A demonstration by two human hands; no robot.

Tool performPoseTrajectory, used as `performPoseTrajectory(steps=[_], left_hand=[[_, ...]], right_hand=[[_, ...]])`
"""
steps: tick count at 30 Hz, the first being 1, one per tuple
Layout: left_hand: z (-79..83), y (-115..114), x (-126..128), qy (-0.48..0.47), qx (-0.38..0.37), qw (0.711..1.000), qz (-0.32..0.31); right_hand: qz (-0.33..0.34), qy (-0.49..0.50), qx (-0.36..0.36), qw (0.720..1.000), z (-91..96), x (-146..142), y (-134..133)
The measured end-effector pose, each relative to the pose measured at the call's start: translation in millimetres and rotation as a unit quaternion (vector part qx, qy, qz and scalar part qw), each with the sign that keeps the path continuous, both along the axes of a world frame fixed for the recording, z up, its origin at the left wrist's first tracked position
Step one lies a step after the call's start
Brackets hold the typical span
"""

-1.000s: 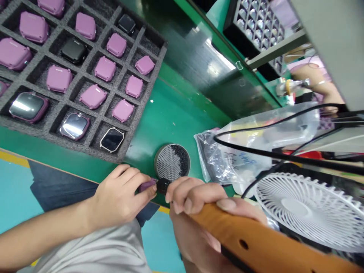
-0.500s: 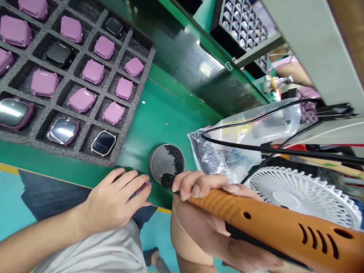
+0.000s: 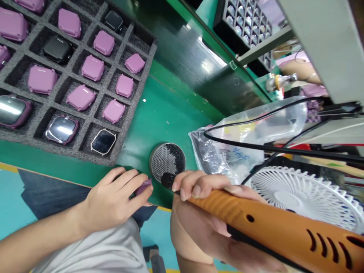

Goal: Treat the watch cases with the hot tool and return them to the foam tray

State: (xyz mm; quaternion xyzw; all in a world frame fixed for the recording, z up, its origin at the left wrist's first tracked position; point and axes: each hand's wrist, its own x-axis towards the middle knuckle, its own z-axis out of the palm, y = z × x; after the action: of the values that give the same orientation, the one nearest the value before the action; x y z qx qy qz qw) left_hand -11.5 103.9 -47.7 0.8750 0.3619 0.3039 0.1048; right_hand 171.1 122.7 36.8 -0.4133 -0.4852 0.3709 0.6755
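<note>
My right hand [image 3: 196,185] grips an orange electric screwdriver [image 3: 273,222], its black tip end low over the near edge of a round metal screw tray [image 3: 160,163]. The round tray has a perforated face with small dark screws gathered on its right side. Closed around a purple watch case [image 3: 144,186], my left hand [image 3: 115,199] rests at the bench's near edge, left of the round tray. My fingers cover most of that case. The screwdriver's bit is hard to make out.
A grey foam tray [image 3: 76,151] holds several purple and black watch cases at the left. To the right lie a clear plastic bag [image 3: 250,117], a black cable [image 3: 273,149] and a white fan [image 3: 290,193]. Another person's arm [image 3: 301,70] shows behind the metal frame.
The view has shifted slightly. A little more of the purple watch case shows between my left fingers. The screwdriver stays almost in place over the screw tray.
</note>
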Motion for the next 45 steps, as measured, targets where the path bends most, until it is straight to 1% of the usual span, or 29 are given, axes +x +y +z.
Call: performPoseTrajectory(steps=[2, 4, 6, 8, 11, 14, 16, 20, 22, 26, 28, 31, 34, 36, 38, 40, 41, 42, 43, 45], left_hand=[[0.5, 0, 0, -0.005, 0.001, 1.000, 0.001], [1.7, 0, 0, -0.012, -0.008, 1.000, -0.006], [3.0, 1, -1, -0.013, -0.022, 1.000, -0.015], [3.8, 1, -1, -0.010, -0.027, 0.999, -0.017], [3.5, 1, -1, -0.014, -0.018, 1.000, -0.013], [2.9, 0, -1, -0.022, -0.015, 1.000, -0.009], [2.9, 0, 0, -0.025, -0.015, 1.000, -0.006], [3.7, 1, 0, -0.025, -0.021, 0.999, -0.008], [4.2, 1, 0, -0.026, -0.021, 0.999, -0.009], [4.7, 1, 0, -0.030, -0.021, 0.999, -0.008], [4.8, 1, 0, -0.032, -0.023, 0.999, -0.009], [5.0, 1, 0, -0.037, -0.024, 0.999, -0.008], [5.2, 2, 0, -0.036, -0.026, 0.999, -0.006], [5.5, 3, 1, -0.036, -0.030, 0.999, -0.005], [6.1, 3, 1, -0.038, -0.032, 0.999, -0.005], [6.7, 3, 2, -0.041, -0.033, 0.999, -0.004], [6.9, 3, 2, -0.042, -0.033, 0.999, -0.005], [7.0, 3, 2, -0.042, -0.034, 0.999, -0.006], [6.9, 3, 1, -0.042, -0.034, 0.999, -0.005], [6.6, 3, 1, -0.041, -0.033, 0.999, -0.003]], right_hand=[[-0.002, -0.015, -0.004, 1.000, 6.5, 1, -3], [-0.010, -0.038, 0.007, 0.999, 12.1, 1, -6], [-0.008, -0.056, 0.028, 0.998, 13.4, 1, -9], [0.002, -0.061, 0.063, 0.996, 9.8, 1, -12], [0.019, -0.056, 0.084, 0.995, 1.2, 5, -15], [0.059, -0.049, 0.080, 0.994, -3.2, 8, -15], [0.073, -0.046, 0.081, 0.993, -4.5, 9, -15], [0.030, -0.041, 0.077, 0.996, -8.7, 6, -19], [0.024, -0.054, 0.054, 0.997, -9.8, 7, -22], [0.043, -0.073, -0.070, 0.994, -3.4, 13, -23], [0.058, -0.071, -0.101, 0.991, 1.3, 14, -22], [0.072, -0.074, -0.111, 0.988, 2.3, 13, -21], [0.090, -0.082, -0.111, 0.986, -3.3, 15, -23], [0.122, -0.084, -0.098, 0.984, -5.3, 23, -19], [0.203, -0.109, -0.102, 0.968, -2.1, 36, -11], [0.299, -0.156, -0.122, 0.933, 5.5, 48, 0], [0.332, -0.178, -0.131, 0.917, 9.8, 52, 5], [0.350, -0.193, -0.138, 0.906, 13.5, 53, 9], [0.349, -0.196, -0.138, 0.906, 16.1, 52, 10], [0.282, -0.169, -0.130, 0.935, 16.7, 42, 8]])
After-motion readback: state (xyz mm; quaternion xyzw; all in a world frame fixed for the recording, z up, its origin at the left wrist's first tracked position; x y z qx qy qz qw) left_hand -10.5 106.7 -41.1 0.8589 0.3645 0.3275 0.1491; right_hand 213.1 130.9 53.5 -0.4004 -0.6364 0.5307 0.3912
